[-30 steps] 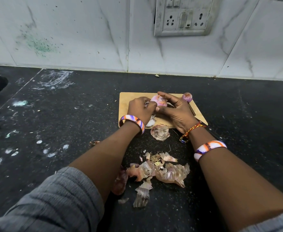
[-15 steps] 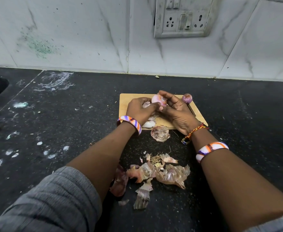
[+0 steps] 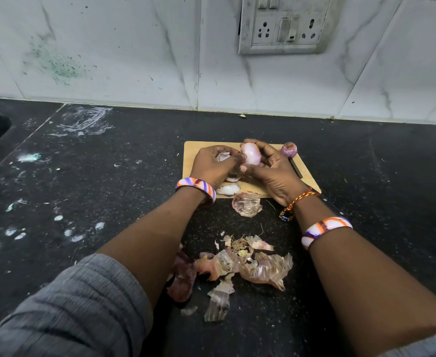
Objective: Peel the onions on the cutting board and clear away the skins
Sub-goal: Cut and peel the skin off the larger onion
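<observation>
Both hands grip onion [image 3: 249, 155] over cutting board [image 3: 193, 150]; skins [image 3: 247, 266] nearer.

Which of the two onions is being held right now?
The pale peeled onion, gripped between both hands; the darker purple onion sits untouched at the cutting board's far right corner.

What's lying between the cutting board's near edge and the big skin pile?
In the head view, one curled loose skin lies on the dark counter just off the cutting board; then bare counter with small flecks before the skin pile.
</observation>
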A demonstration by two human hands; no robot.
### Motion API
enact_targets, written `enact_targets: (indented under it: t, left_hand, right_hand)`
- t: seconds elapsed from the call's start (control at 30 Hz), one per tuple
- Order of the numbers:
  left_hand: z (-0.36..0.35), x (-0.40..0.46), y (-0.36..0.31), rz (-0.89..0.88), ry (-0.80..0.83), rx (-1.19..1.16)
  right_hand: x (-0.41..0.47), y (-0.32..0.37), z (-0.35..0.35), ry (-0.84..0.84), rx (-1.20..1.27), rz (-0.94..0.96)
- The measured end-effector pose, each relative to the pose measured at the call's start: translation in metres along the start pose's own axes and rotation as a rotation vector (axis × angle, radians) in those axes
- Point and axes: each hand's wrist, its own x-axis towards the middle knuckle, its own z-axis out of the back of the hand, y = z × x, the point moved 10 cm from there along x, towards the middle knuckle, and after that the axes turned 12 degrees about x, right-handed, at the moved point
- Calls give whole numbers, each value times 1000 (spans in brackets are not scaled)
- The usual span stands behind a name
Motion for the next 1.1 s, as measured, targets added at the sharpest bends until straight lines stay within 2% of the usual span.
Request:
enact_targets:
  t: [0.2,0.37,0.47,0.6,0.7,0.9,1.0,1.1]
  left_hand:
    - [6,-3,-2,4,-68,112]
    - [11,-3,-1,15,-116,171]
    - [13,-1,2,25,-142,118]
    - [17,1,6,24,-179,-20]
    - [16,0,6,34,-167,-58]
    - [0,-2,-3,-49,-43,18]
    - [-8,-4,-11,-103,32,21]
    - [-7,-6,-11,-119,31,-46]
  right_hand:
    - [-3,1,-4,11,-176,-1]
    - [-5,3,-7,22,-205,19]
    - [-4,-1,-5,-15,-133,-12]
    - [-1,-4,1,-47,167,-59]
    - [1,-4,7,-111,209,-69]
    - [-1,-5,2,-106,75,-138]
    - [2,-6,-4,-74,-94,-152]
    - [3,-6,-10,-70,-275,-155]
